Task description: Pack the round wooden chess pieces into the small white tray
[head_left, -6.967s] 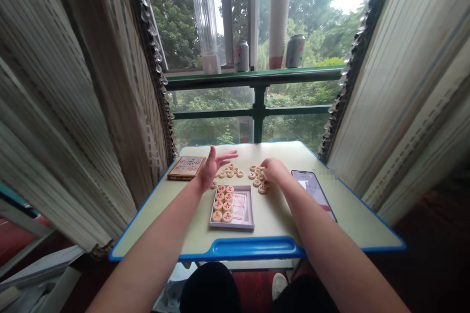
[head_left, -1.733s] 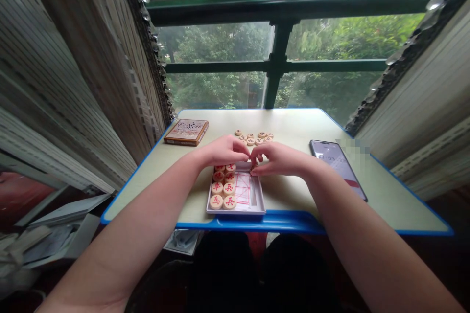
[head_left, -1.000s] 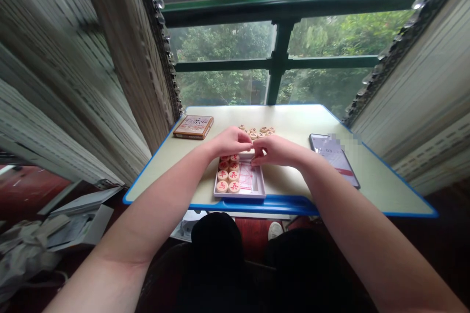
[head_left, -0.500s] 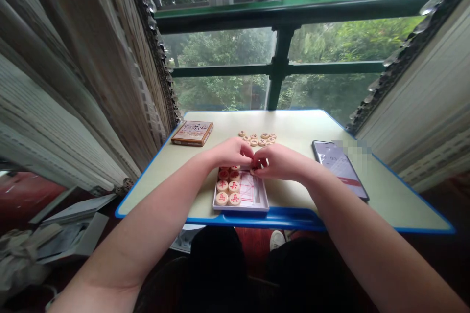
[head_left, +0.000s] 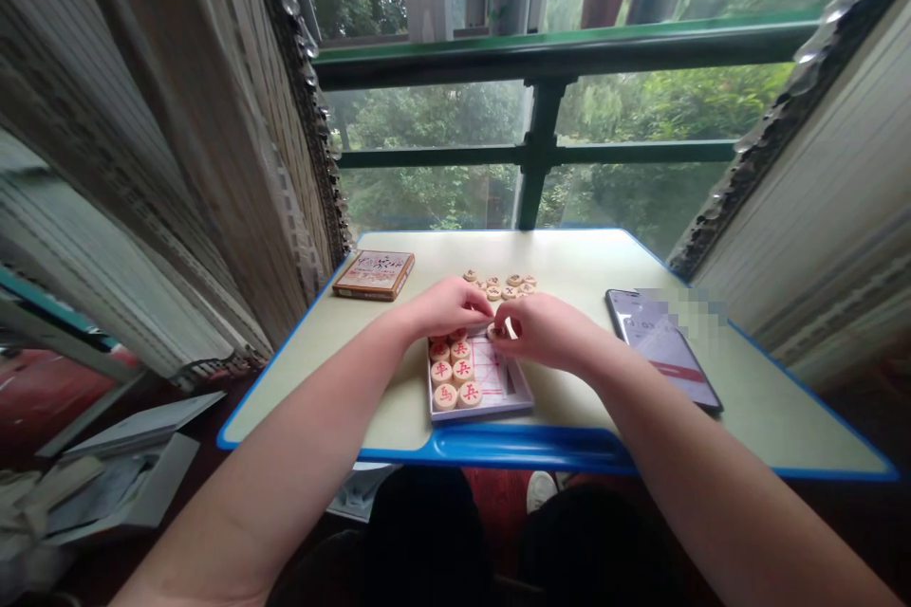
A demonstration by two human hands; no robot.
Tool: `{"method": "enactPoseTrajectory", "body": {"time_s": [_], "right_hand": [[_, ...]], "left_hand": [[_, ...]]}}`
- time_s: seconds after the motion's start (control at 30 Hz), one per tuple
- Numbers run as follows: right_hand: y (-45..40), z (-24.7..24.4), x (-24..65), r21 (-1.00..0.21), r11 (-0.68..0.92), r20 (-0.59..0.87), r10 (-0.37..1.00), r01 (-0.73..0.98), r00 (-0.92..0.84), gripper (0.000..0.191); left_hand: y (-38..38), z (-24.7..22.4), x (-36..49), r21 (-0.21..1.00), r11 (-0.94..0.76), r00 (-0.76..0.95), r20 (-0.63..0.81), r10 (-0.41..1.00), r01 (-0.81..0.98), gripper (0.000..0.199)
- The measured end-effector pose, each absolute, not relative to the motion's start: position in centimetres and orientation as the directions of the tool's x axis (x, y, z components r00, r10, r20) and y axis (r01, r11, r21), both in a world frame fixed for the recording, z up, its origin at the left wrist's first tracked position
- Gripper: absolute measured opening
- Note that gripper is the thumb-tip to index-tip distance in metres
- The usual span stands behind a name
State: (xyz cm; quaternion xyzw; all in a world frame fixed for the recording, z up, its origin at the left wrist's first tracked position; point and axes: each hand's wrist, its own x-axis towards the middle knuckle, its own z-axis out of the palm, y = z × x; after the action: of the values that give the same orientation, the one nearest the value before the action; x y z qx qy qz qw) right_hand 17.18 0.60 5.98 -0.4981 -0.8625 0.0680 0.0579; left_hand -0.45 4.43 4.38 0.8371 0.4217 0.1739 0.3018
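A shallow white box (head_left: 482,413) sits near the table's front edge. In its left part stand two columns of round wooden pieces (head_left: 462,370) with red characters; a folded sheet with red lines (head_left: 488,370) lies in its right part. Over the box's far left corner is my left hand (head_left: 452,305), fingers bent together; whatever they grip is too small to make out. My right hand (head_left: 533,330) pinches a round wooden piece (head_left: 493,332) at the box's far side. Beyond my hands, several wooden pieces with dark characters (head_left: 510,292) lie on the table.
The pale table (head_left: 306,379) has a blue rim. A flat brown box (head_left: 374,275) lies at its back left, and a phone (head_left: 665,351) at the right. Curtains hang on both sides; a green-framed window stands behind. An open white box (head_left: 142,493) is at the lower left.
The view has tilted slightly, so the table sits lower in the picture. The white box has turned a little and shifted right. Both hands remain at its far side, close together.
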Motion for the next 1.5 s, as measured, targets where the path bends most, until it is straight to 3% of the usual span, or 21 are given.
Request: {"method": "enactPoseTrajectory", "body": {"time_s": [0.2, 0.5, 0.7, 1.33, 1.5], "right_hand": [[0.8, 5.7, 16.7, -0.112, 0.452, 0.017, 0.891, 0.885, -0.453, 0.027], [1.0, 5.7, 16.9, -0.201, 0.405, 0.009, 0.911, 0.892, -0.412, 0.028], [1.1, 5.6, 16.9, -0.221, 0.411, 0.038, 0.91, 0.884, -0.413, 0.024], [1.8, 5.4, 17.5, -0.259, 0.392, 0.079, 0.919, 0.883, -0.385, 0.025], [3.5, 5.7, 19.0, -0.316, 0.215, 0.13, 0.975, 0.924, -0.182, 0.028]], "left_hand": [[5.1, 3.7, 0.0, 0.658, -0.479, 0.61, 0.037, 0.792, 0.581, 0.026], [5.6, 2.8, 0.1, 0.683, -0.474, 0.605, 0.06, 0.794, 0.555, 0.024], [5.4, 3.0, 0.3, 0.618, -0.53, 0.607, 0.104, 0.788, 0.581, 0.023], [5.6, 2.8, 0.5, 0.63, -0.502, 0.553, 0.135, 0.822, 0.592, 0.022], [5.8, 2.4, 0.6, 0.651, -0.49, 0.54, 0.143, 0.829, 0.58, 0.022]]}}
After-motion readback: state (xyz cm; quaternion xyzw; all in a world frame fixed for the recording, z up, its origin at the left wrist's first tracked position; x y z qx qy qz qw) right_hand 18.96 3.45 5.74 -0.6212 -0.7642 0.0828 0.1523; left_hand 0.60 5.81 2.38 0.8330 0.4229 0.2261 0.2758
